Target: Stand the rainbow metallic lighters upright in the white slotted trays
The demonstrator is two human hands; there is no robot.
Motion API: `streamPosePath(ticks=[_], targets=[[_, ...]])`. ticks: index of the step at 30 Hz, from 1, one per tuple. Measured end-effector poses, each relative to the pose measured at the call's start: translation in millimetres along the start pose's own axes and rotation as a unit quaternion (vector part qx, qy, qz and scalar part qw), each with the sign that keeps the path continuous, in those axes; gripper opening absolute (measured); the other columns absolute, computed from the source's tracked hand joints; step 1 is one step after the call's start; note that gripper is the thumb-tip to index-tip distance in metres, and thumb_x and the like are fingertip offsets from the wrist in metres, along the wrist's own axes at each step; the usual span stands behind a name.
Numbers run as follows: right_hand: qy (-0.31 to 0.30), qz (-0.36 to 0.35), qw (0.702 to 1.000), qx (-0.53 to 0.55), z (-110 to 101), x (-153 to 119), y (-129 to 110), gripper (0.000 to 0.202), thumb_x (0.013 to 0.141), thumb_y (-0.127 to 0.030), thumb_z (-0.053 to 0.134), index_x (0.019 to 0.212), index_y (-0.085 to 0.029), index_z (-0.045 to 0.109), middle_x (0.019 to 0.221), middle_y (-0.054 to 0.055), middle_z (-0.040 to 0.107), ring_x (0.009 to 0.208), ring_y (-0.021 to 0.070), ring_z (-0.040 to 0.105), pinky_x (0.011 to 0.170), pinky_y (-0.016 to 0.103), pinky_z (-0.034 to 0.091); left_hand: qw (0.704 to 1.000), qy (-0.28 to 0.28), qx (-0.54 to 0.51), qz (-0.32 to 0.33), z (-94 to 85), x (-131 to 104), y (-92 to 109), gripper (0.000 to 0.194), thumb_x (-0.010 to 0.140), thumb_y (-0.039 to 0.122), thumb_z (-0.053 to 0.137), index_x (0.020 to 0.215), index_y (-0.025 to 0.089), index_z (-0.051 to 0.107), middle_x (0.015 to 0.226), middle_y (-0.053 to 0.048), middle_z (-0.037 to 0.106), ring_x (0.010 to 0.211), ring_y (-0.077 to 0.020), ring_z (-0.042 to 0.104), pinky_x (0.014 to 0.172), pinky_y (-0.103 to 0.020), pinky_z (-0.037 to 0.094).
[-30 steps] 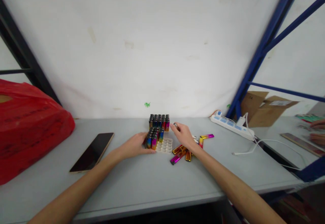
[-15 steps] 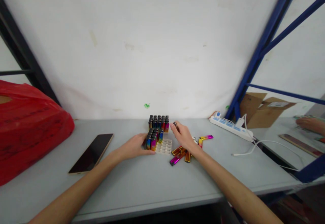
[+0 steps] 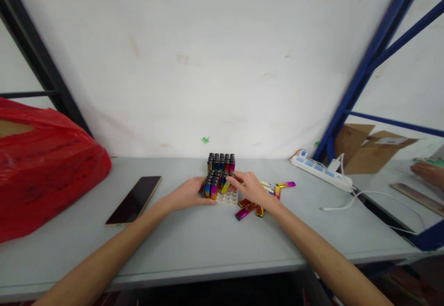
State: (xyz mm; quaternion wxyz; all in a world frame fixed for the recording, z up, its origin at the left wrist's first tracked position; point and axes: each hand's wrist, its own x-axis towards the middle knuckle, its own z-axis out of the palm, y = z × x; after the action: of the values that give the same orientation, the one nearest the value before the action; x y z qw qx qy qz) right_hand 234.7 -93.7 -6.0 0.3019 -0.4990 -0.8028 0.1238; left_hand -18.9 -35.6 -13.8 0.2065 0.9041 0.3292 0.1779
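A pale tray with round holes [image 3: 228, 198] sits on the table, its left part filled with upright, shiny multicoloured lighters [image 3: 211, 190]. My left hand [image 3: 189, 192] grips the tray's left side, thumb along the front edge and fingers partly hidden behind the lighters. Pinched in my right hand [image 3: 250, 188] is a yellowish lighter [image 3: 225, 187], tilted above the tray beside the filled rows. Behind stands another block of upright lighters [image 3: 221, 162] with black tops. Several loose lighters [image 3: 245, 211] lie in a pile to the right, partly under my right wrist.
A phone [image 3: 134, 202] lies at left, near a red plastic bag [image 3: 55, 171]. On the right are a white power strip [image 3: 321, 172] with a trailing cable [image 3: 342, 208], a cardboard box [image 3: 374, 151] and a blue rack post [image 3: 357, 72]. Another person's hand [image 3: 428, 172] shows at far right.
My right hand has moved left from beside the rear block to over the tray, bringing the lighter down to it. My left hand stays at the tray. The view has shifted slightly.
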Motion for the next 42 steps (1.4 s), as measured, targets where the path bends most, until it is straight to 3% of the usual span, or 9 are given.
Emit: streamPosePath(ticks=[8, 15, 21, 25, 28, 30, 33, 38, 42], targets=[[-0.054, 0.024, 0.966, -0.251, 4, 6, -20, 0.042, 0.108, -0.052, 0.038, 0.107, -0.017, 0.061, 0.096, 0.013, 0.075, 0.084, 0.0249, 0.072, 0.068, 0.028, 0.041, 1.000, 0.001, 0.019, -0.009, 2.5, 1, -3, 0.071, 0.072, 0.065, 0.078, 0.125, 0.020, 0.066, 0.125, -0.010, 0.072, 0.113, -0.0327, 0.068, 0.099, -0.039, 0.052], [-0.073, 0.020, 0.960, -0.271, 3, 5, -23, 0.043, 0.108, -0.051, 0.037, 0.109, -0.017, 0.062, 0.091, 0.014, 0.075, 0.080, 0.0270, 0.072, 0.067, 0.030, 0.043, 1.000, -0.008, 0.010, -0.007, 0.1, 1, 0, 0.069, 0.074, 0.065, 0.077, 0.126, 0.020, 0.066, 0.125, -0.010, 0.072, 0.112, -0.0331, 0.068, 0.096, -0.039, 0.053], [-0.069, -0.003, 0.971, -0.229, 9, 5, -19, 0.048, 0.105, -0.057, 0.043, 0.091, -0.019, 0.068, 0.084, 0.012, 0.074, 0.073, 0.0235, 0.069, 0.065, 0.029, 0.041, 1.000, -0.006, 0.017, -0.007, -0.1, 1, 0, 0.066, 0.073, 0.065, 0.077, 0.121, 0.019, 0.067, 0.122, -0.010, 0.073, 0.110, -0.0325, 0.068, 0.097, -0.039, 0.053], [-0.058, 0.005, 0.978, -0.199, -20, 0, 9, 0.051, 0.107, -0.056, 0.038, 0.092, -0.020, 0.069, 0.080, 0.010, 0.072, 0.074, 0.0227, 0.068, 0.068, 0.029, 0.041, 1.000, -0.003, 0.014, -0.019, -0.7, 0, 0, 0.068, 0.071, 0.067, 0.077, 0.119, 0.019, 0.068, 0.119, -0.010, 0.074, 0.106, -0.0322, 0.069, 0.092, -0.038, 0.054], [-0.046, 0.113, 0.963, -0.241, -56, -9, 43, 0.040, 0.106, -0.047, 0.045, 0.103, -0.017, 0.071, 0.089, 0.013, 0.074, 0.084, 0.0245, 0.069, 0.074, 0.030, 0.044, 1.000, -0.008, 0.022, -0.021, -1.0, 0, 1, 0.068, 0.072, 0.069, 0.075, 0.117, 0.019, 0.068, 0.116, -0.010, 0.074, 0.103, -0.0319, 0.069, 0.091, -0.037, 0.053], [-0.064, 0.191, 0.943, -0.266, -82, -18, 65, 0.027, 0.103, -0.030, 0.051, 0.112, -0.015, 0.072, 0.096, 0.014, 0.075, 0.091, 0.0255, 0.070, 0.079, 0.031, 0.046, 0.999, -0.007, 0.024, -0.020, -0.8, 0, 0, 0.070, 0.072, 0.071, 0.074, 0.119, 0.020, 0.067, 0.116, -0.009, 0.074, 0.102, -0.0318, 0.069, 0.090, -0.037, 0.054], [-0.086, 0.231, 0.931, -0.269, -115, -35, 93, 0.031, 0.086, -0.004, 0.059, 0.110, -0.013, 0.075, 0.107, 0.015, 0.076, 0.102, 0.0245, 0.069, 0.087, 0.029, 0.047, 0.999, -0.005, 0.028, -0.028, -0.1, 1, -1, 0.071, 0.071, 0.073, 0.074, 0.118, 0.019, 0.067, 0.116, -0.010, 0.074, 0.101, -0.0322, 0.069, 0.090, -0.038, 0.054], [-0.180, 0.305, 0.916, -0.188, -135, -53, 122, 0.027, 0.066, -0.012, 0.078, 0.092, -0.019, 0.080, 0.098, 0.008, 0.078, 0.093, 0.0256, 0.071, 0.072, 0.028, 0.049, 0.999, -0.006, 0.027, -0.024, 0.7, 1, -2, 0.070, 0.071, 0.072, 0.074, 0.117, 0.020, 0.067, 0.115, -0.010, 0.073, 0.102, -0.0318, 0.068, 0.091, -0.038, 0.053], [-0.192, 0.328, 0.910, -0.164, -134, -54, 133, 0.012, 0.069, -0.025, 0.081, 0.076, -0.016, 0.075, 0.076, 0.006, 0.076, 0.075, 0.0222, 0.070, 0.061, 0.026, 0.045, 1.000, -0.004, 0.021, -0.023, 0.8, 1, -3, 0.070, 0.071, 0.072, 0.074, 0.118, 0.021, 0.067, 0.118, -0.010, 0.073, 0.104, -0.0322, 0.068, 0.092, -0.039, 0.053]])
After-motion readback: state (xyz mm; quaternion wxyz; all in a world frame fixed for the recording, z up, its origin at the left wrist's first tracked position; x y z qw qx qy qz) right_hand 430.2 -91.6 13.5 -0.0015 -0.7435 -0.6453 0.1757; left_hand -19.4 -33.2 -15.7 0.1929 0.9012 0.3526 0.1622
